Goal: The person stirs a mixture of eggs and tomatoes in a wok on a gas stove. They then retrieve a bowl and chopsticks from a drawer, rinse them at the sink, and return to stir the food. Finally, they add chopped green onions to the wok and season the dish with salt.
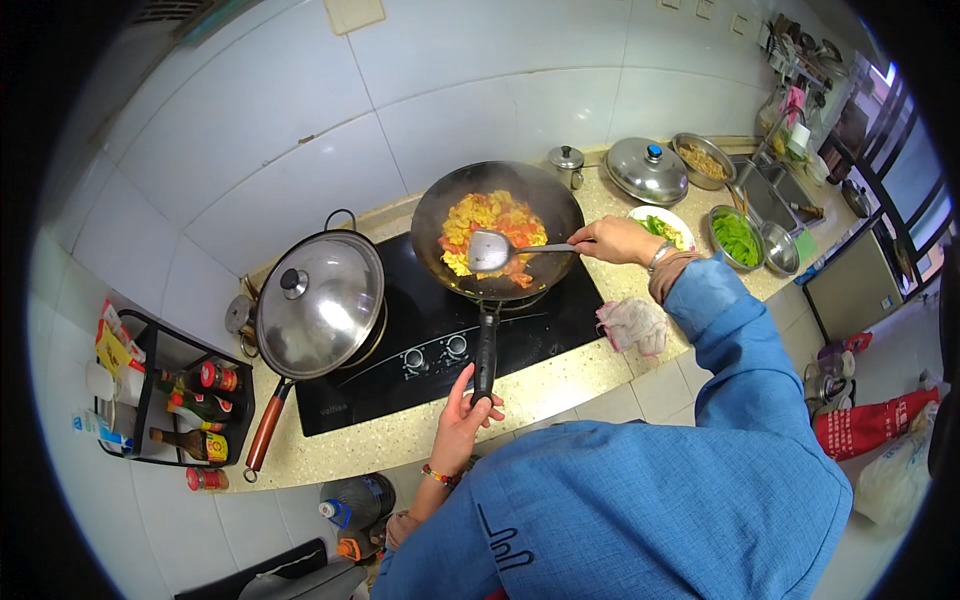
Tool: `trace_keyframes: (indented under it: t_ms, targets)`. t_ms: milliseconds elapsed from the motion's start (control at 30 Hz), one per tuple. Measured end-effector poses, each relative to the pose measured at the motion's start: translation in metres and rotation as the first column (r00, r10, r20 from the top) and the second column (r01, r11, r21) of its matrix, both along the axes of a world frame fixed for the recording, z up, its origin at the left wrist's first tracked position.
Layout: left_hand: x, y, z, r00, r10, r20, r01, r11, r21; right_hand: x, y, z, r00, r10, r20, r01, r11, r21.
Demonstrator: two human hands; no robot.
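Note:
My right hand point(616, 240) grips the handle of a metal spatula point(491, 251), its blade over the food in a dark wok point(555, 199). Scrambled egg with tomato point(487, 217) lies in the wok, and a little steam rises from it. The wok sits on the right burner of a black glass gas hob point(405, 300). My left hand point(463, 412) is at the end of the wok's black handle point(486, 356), thumb and fingers around it. A crumpled pale cloth point(636, 326) rests on the counter below my right wrist.
A second wok with a domed metal lid point(330, 315) stands on the left burner, its wooden handle point(268, 431) jutting forward. A sauce rack point(195, 345) is at far left. Right of the hob are a plate of cut greens point(661, 225), a lid point(646, 171), bowls point(736, 238) and a sink point(754, 195).

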State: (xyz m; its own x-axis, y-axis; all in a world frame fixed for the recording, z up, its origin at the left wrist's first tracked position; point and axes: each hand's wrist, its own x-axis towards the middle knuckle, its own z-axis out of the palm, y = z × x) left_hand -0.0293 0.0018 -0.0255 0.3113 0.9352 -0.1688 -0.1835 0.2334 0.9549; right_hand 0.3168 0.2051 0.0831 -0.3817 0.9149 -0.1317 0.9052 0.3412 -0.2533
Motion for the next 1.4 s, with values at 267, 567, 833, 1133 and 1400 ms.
trace_keyframes:
  t_ms: [267,567,833,1133,1400]
  targets:
    - [-0.001,-0.002,0.003,0.999,0.032,-0.003,-0.032,0.999,0.005,0.031,0.005,0.004,0.996,-0.029,0.079,0.037,0.995,-0.098]
    - [0.0,-0.002,0.003,0.999,0.044,0.026,-0.044,0.999,-0.004,0.008,0.033,0.11,0.902,-0.019,0.432,-0.009,0.998,0.062]
    - [0.003,-0.004,-0.001,0.995,0.087,0.049,-0.087,0.996,-0.01,-0.068,0.08,0.083,0.842,-0.114,0.527,-0.019,0.971,0.24]
    - [0.004,-0.005,0.001,0.995,0.093,0.025,-0.093,0.996,0.0,-0.052,0.046,0.103,0.834,0.14,0.533,-0.392,0.832,0.393]
    - [0.008,-0.008,0.004,0.989,0.145,0.003,-0.145,0.989,-0.038,-0.011,0.135,0.093,0.94,-0.089,0.33,0.046,0.99,0.136]
